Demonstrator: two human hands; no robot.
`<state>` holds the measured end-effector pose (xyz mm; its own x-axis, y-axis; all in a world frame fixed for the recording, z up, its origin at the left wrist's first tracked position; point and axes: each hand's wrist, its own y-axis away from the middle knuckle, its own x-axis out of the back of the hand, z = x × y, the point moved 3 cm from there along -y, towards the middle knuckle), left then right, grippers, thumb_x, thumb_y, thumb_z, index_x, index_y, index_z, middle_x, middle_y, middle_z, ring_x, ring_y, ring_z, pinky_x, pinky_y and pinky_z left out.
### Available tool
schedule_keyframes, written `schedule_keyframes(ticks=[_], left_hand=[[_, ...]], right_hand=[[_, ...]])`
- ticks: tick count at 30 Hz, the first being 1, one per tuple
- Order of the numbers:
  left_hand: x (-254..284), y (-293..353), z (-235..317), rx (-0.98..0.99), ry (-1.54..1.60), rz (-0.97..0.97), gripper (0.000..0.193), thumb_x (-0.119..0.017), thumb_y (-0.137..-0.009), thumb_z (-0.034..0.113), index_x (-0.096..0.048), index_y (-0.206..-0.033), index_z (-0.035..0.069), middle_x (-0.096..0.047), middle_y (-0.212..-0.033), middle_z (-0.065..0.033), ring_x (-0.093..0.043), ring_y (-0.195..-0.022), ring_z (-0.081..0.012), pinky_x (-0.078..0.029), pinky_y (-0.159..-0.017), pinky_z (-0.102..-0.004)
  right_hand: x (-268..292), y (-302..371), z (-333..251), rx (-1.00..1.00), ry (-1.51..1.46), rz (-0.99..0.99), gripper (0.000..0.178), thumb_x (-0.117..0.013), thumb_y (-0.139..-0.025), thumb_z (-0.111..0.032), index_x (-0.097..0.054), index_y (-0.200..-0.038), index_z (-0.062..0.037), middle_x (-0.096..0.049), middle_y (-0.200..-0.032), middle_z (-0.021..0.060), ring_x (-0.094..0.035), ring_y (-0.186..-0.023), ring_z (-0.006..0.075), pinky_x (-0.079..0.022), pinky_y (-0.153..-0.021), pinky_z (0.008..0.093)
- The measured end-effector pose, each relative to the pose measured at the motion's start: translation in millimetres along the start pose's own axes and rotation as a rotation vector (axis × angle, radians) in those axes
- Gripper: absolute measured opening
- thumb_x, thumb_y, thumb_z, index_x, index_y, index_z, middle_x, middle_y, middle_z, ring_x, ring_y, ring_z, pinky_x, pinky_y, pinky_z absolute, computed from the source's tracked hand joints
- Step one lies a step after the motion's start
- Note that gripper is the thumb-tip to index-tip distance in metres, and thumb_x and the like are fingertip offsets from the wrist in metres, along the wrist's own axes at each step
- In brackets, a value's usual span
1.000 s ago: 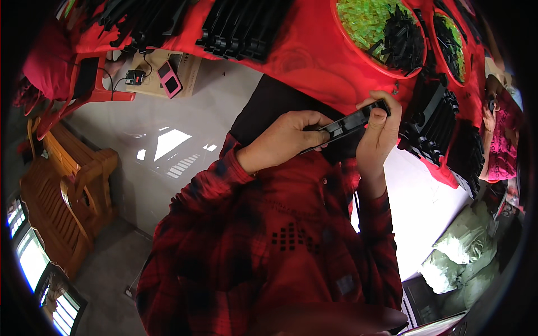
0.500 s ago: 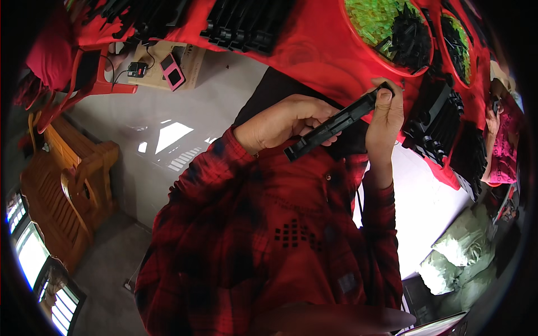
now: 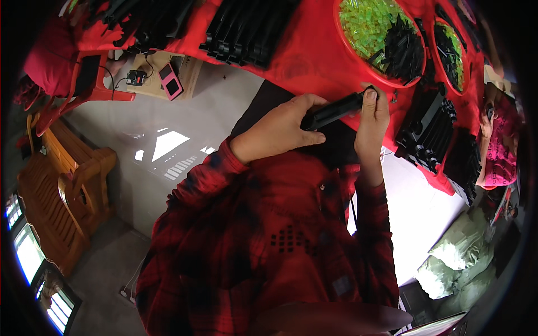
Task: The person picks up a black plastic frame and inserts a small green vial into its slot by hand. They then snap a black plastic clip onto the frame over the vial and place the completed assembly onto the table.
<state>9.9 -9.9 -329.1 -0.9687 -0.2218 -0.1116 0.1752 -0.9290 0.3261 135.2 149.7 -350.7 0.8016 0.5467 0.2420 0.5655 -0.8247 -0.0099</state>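
Between my two hands, over my lap at the table's near edge, is a long black plastic part [image 3: 337,110], tilted up toward the right. My left hand [image 3: 283,126] grips its lower left end, thumb underneath along the near side. At the upper right end my right hand [image 3: 372,115] holds it, thumb pressed near the tip. Beyond them on the red-covered table stands a round red basin [image 3: 338,33] with yellow-green clear pieces and small black pieces in it. To the right of my right hand lies a stack of similar black parts [image 3: 426,131].
More black parts [image 3: 246,31] lie in a row at the table's far left. A second red basin [image 3: 440,56] stands at right. A pink phone-like device [image 3: 170,82] rests on a cardboard box. Left are a red chair [image 3: 106,92] and wooden bench [image 3: 56,207]; pale sacks [image 3: 462,246] sit right.
My left hand has closed around the lower left end of the black part, which is turned so its slotted face no longer shows. My right hand has shifted slightly left.
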Motion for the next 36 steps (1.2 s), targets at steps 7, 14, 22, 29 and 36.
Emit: schedule_keyframes(ticks=[7, 14, 22, 29, 36], left_hand=[[18.6, -9.0, 9.8, -0.179, -0.603, 0.209, 0.043, -0.074, -0.080, 0.012, -0.059, -0.120, 0.008, -0.060, -0.112, -0.0104, -0.061, -0.103, -0.0314, -0.050, -0.088, -0.0400], [15.1, -35.3, 15.2, -0.388, -0.910, 0.301, 0.040, -0.077, -0.077, 0.012, -0.064, -0.115, 0.011, -0.061, -0.105, -0.0065, -0.059, -0.102, -0.0294, -0.048, -0.086, -0.0413], [18.8, -53.1, 11.6, -0.446, -1.035, 0.363, 0.041, -0.080, -0.072, 0.013, -0.070, -0.111, 0.014, -0.064, -0.102, 0.0005, -0.055, -0.099, -0.0215, -0.039, -0.087, -0.0385], [20.4, -55.0, 8.9, -0.439, -1.021, 0.346, 0.046, -0.081, -0.071, 0.016, -0.069, -0.115, 0.014, -0.064, -0.101, 0.0016, -0.055, -0.098, -0.0206, -0.038, -0.087, -0.0383], [19.3, -53.2, 11.9, -0.482, -1.006, 0.349, 0.041, -0.078, -0.078, 0.025, -0.068, -0.115, 0.012, -0.063, -0.098, -0.0011, -0.056, -0.095, -0.0208, -0.037, -0.086, -0.0376]], right_hand=[[13.5, -13.9, -22.6, 0.110, 0.296, -0.009, 0.029, -0.058, -0.101, -0.025, -0.068, -0.109, 0.0011, -0.063, -0.086, 0.0097, -0.059, -0.067, 0.0129, -0.048, -0.061, 0.0270], [9.1, -75.3, -38.8, 0.633, 0.554, -0.013, 0.015, -0.064, -0.090, -0.002, -0.068, -0.104, -0.0036, -0.063, -0.093, 0.0127, -0.063, -0.077, 0.0296, -0.050, -0.068, 0.0382], [-12.0, -109.6, -31.7, 0.683, 0.902, -0.229, 0.018, -0.071, -0.084, -0.011, -0.059, -0.097, -0.0040, -0.062, -0.093, 0.0129, -0.063, -0.087, 0.0336, -0.051, -0.077, 0.0426], [-12.5, -101.7, -38.8, 0.739, 0.898, -0.181, 0.014, -0.069, -0.086, -0.008, -0.060, -0.097, -0.0039, -0.062, -0.094, 0.0125, -0.064, -0.085, 0.0307, -0.052, -0.075, 0.0400], [13.7, -46.6, -38.6, 0.156, 0.167, -0.201, 0.019, -0.062, -0.097, -0.007, -0.064, -0.115, -0.0003, -0.063, -0.093, 0.0022, -0.058, -0.075, 0.0077, -0.048, -0.066, 0.0243]])
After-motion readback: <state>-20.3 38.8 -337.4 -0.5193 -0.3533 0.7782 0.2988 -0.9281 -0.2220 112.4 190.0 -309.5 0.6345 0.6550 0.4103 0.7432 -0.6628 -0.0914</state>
